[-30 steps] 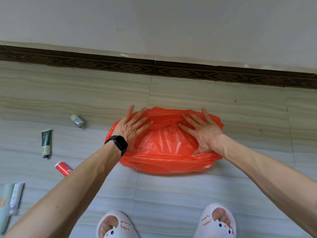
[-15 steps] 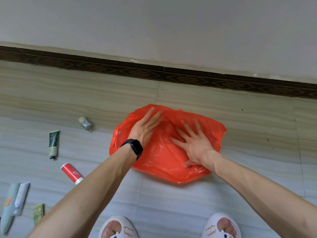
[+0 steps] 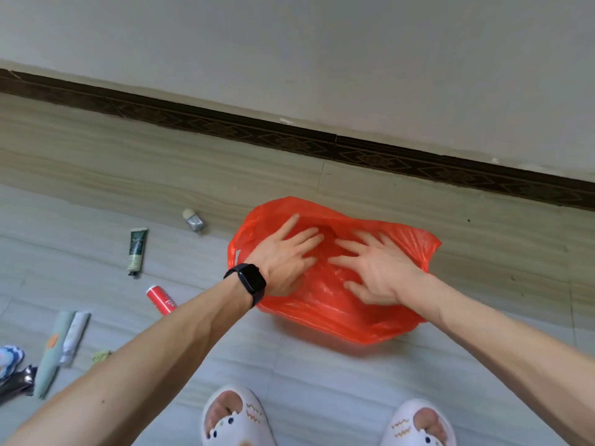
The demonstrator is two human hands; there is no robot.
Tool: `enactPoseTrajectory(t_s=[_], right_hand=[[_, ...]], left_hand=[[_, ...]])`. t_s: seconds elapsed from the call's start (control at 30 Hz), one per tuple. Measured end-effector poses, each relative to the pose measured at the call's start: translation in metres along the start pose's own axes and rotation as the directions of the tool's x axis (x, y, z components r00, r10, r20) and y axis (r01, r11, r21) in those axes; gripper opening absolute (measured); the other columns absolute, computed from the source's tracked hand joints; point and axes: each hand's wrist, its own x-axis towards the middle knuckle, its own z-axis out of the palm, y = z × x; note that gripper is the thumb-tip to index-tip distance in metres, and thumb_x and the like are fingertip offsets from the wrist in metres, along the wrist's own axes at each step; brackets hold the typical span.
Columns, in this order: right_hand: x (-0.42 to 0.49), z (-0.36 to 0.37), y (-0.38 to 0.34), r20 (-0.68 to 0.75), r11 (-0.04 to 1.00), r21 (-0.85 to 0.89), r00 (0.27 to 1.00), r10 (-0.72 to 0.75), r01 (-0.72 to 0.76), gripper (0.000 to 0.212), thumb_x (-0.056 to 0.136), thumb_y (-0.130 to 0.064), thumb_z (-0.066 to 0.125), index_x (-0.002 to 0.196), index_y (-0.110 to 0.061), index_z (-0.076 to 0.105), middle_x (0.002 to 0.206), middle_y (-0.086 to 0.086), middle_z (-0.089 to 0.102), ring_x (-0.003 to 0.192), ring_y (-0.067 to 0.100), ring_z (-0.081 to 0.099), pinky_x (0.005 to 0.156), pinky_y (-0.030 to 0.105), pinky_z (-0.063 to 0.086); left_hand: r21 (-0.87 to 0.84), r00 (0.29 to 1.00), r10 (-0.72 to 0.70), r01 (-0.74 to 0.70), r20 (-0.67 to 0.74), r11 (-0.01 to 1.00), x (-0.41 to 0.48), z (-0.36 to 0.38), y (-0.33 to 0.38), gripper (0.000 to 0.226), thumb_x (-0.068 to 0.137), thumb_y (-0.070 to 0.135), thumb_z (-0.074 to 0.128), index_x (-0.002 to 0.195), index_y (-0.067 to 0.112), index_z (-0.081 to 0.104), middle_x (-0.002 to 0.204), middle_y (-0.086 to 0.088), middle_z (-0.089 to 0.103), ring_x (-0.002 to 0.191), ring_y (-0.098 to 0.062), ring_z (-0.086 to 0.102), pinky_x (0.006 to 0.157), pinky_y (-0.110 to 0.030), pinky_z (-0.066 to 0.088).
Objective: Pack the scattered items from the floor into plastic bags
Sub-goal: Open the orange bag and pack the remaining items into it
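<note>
Both hands press flat on an orange-red plastic bag [image 3: 338, 317] lying on the tiled floor [image 3: 322, 381] near the dark skirting board [image 3: 289, 141]. The left hand [image 3: 283, 259], a black watch [image 3: 249, 280] on its wrist, and the right hand [image 3: 376, 272] lie side by side, fingers [image 3: 289, 225] straight and spread, gripping nothing. Left of the bag lie a small glass bottle [image 3: 194, 220], a dark green tube [image 3: 136, 249] and a red tube [image 3: 160, 299], its lower end hidden behind the left forearm. Pale tubes [image 3: 62, 342] and wrappers [image 3: 13, 371] lie farther left. White slippers [image 3: 236, 416] show at the bottom edge.
</note>
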Motion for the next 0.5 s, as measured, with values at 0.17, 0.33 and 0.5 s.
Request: enactPoseTrajectory(t_s=[0.17, 0.33, 0.5], right_hand=[[-0.031, -0.051, -0.037, -0.149, 0.996, 0.09, 0.989, 0.007, 0.006, 0.052, 0.094, -0.043, 0.051, 0.145, -0.037, 0.045, 0.157, -0.004, 0.038, 0.146, 0.02, 0.031, 0.118, 0.038, 0.03], [-0.061, -0.103, -0.095, -0.237, 0.997, 0.067, 0.971, -0.02, 0.037, 0.048, 0.095, -0.041, 0.052, 0.143, -0.037, 0.048, 0.156, -0.005, 0.039, 0.145, 0.021, 0.032, 0.117, 0.036, 0.031], [-0.072, -0.145, -0.181, -0.317, 0.985, 0.008, 0.935, -0.16, 0.171, 0.047, 0.093, -0.039, 0.052, 0.141, -0.038, 0.049, 0.155, -0.007, 0.041, 0.144, 0.02, 0.033, 0.114, 0.035, 0.035]], left_hand=[[-0.135, 0.971, -0.237, 0.231, -0.029, 0.964, -0.061, -0.062, 0.011, 0.048, 0.086, 0.039, 0.053, 0.133, 0.029, 0.06, 0.153, -0.009, 0.04, 0.145, -0.026, 0.03, 0.119, -0.055, -0.003], [-0.137, 0.834, -0.539, 0.552, 0.119, 0.823, -0.165, -0.123, -0.009, 0.057, 0.093, 0.038, 0.047, 0.149, 0.035, 0.037, 0.159, -0.005, 0.026, 0.149, -0.021, 0.018, 0.12, -0.054, 0.001], [-0.157, 0.635, -0.731, 0.771, 0.249, 0.617, -0.293, -0.162, -0.003, 0.057, 0.093, 0.048, 0.047, 0.148, 0.039, 0.036, 0.161, -0.004, 0.024, 0.147, -0.021, 0.023, 0.12, -0.055, 0.006]])
